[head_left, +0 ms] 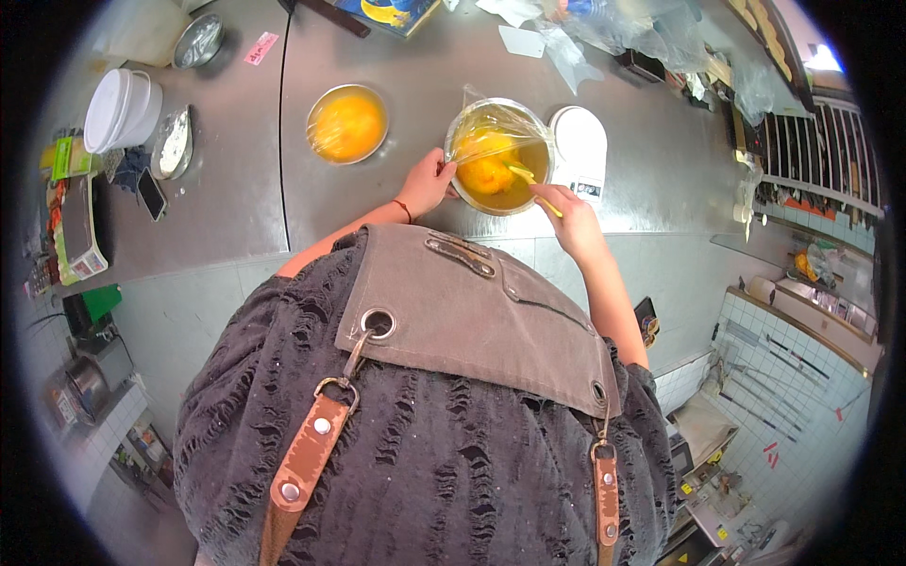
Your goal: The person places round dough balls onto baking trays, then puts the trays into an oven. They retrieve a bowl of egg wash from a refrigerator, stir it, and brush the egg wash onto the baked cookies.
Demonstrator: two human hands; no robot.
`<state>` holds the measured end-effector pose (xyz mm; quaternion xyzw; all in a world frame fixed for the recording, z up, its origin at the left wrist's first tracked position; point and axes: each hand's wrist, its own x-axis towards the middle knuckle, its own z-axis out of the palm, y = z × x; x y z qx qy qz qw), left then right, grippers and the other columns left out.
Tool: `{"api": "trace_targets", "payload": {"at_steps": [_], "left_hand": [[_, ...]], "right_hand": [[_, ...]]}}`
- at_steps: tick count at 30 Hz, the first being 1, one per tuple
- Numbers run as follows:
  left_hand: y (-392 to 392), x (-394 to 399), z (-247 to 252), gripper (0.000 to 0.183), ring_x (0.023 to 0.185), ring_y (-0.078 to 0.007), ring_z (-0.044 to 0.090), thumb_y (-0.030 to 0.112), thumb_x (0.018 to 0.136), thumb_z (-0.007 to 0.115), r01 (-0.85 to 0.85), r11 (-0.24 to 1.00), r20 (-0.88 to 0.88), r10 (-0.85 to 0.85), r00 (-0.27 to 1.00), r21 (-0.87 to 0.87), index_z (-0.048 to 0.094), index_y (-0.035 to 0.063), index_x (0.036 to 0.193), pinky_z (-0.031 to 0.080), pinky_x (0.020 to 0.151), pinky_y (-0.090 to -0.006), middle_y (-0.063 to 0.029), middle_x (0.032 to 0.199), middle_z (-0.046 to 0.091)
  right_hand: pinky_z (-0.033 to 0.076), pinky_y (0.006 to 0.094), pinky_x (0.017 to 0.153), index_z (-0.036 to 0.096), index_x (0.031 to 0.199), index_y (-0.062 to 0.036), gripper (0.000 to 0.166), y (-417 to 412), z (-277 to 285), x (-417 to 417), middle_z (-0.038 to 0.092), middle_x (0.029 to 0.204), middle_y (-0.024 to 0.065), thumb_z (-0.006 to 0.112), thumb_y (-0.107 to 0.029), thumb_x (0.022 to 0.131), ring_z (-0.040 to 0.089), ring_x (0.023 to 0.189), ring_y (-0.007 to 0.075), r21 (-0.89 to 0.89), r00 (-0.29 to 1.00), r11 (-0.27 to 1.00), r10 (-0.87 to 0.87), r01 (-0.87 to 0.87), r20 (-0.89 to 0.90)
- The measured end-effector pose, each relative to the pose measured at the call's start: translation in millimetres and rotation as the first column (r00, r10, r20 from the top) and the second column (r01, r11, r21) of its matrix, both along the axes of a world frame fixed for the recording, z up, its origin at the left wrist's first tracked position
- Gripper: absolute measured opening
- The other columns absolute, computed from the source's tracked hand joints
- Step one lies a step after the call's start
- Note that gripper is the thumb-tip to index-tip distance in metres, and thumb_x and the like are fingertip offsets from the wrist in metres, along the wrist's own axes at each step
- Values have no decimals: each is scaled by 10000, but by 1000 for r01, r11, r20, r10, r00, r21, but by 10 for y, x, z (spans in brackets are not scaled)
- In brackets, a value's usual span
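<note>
My left hand [427, 185] grips the near left rim of a round metal bowl [511, 206], its thumb over the edge. Inside the bowl lies a yolk-orange mass [488, 173] in yellowish liquid. Clear plastic film [499, 127] stretches over the bowl's far part, pulled back from the near part. In my right hand [566, 211] is a yellow-handled utensil [545, 201], tilted into the bowl with its end at the orange mass; the type of its head is unclear. A second metal bowl [347, 124] with orange-yellow contents, seemingly under film, stands to the left.
A white kitchen scale [580, 141] sits right beside the bowl. On the steel table's left are a lidded white bucket [124, 110], a bowl of white powder [173, 145] and a phone [151, 192]. Plastic bags [637, 35] crowd the back right. A table seam [282, 141] runs left of the bowls.
</note>
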<state>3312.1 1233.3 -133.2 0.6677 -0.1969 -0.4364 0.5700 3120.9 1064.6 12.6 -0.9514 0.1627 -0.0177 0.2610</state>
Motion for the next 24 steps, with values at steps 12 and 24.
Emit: {"api": "trace_targets", "payload": {"at_steps": [12,24], "left_hand": [[-26,104,-190,204,592,-176,648,182,931,548,-68,997,47,66,997,37,479,-9,915,531,533,-298,-91,740,581],[-53,131,-280,194,579,-170,638,172,923,557,-18,999,54,16,998,31,473,3,879,521,525,-300,-84,704,566]], "right_hand": [[521,345,786,628,1053,-73,265,-124,358,-224,631,1018,58,552,-99,800,628,943,231,-148,851,850,462,-505,-251],[535,339,801,606,1105,-99,335,-108,634,-567,614,1131,55,563,-64,775,631,962,249,-153,850,858,432,-490,-301]]}}
